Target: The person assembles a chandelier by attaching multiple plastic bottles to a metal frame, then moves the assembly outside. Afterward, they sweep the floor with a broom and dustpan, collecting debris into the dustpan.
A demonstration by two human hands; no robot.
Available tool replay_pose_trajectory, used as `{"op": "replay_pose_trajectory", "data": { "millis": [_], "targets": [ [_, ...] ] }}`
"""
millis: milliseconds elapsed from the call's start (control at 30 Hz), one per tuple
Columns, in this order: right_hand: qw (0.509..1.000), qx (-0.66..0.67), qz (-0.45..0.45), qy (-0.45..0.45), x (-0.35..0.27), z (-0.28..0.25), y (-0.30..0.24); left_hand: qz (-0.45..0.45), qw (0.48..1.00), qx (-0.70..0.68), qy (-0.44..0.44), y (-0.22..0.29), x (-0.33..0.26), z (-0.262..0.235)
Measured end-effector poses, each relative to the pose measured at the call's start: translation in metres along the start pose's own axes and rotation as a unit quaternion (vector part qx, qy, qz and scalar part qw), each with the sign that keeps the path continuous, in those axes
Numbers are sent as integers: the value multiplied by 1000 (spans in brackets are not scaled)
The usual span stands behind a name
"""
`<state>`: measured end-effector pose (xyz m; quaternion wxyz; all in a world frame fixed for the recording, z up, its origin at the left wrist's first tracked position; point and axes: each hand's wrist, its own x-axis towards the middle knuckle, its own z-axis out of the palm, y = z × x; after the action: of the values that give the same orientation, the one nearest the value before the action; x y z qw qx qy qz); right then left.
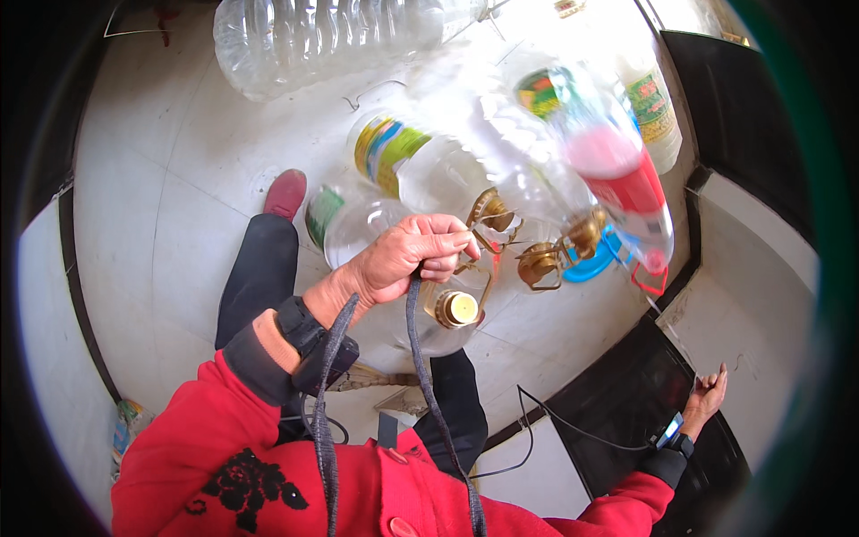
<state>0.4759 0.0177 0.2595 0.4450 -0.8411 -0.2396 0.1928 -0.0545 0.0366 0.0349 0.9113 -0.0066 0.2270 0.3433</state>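
My left hand (407, 259) is closed around a dark cord (420, 358) and thin wire handles that carry a bunch of empty clear plastic jugs. One jug with a yellow and green label (407, 161) hangs just beyond the hand, one with a green label (344, 224) is to its left, and one with a gold cap (455, 309) sits just below. A blurred bottle with red liquid (617, 174) hangs to the right. My right hand (707, 398) is off to the lower right, fingers spread, holding nothing, near a black surface.
A large clear ribbed water jug (322, 36) lies on the white tiled floor (179, 179) at the top. My dark trouser leg and red shoe (286, 192) stand below the jugs. A blue lid (595, 264) lies on the floor. Black panels (626, 403) edge the right side.
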Motion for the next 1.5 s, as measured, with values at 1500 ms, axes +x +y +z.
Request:
{"op": "replay_pose_trajectory", "data": {
  "millis": [1500],
  "targets": [
    [780,-9,-35,-625,-241,396,82,205,942,46,261,5,23,-23]
  ]
}}
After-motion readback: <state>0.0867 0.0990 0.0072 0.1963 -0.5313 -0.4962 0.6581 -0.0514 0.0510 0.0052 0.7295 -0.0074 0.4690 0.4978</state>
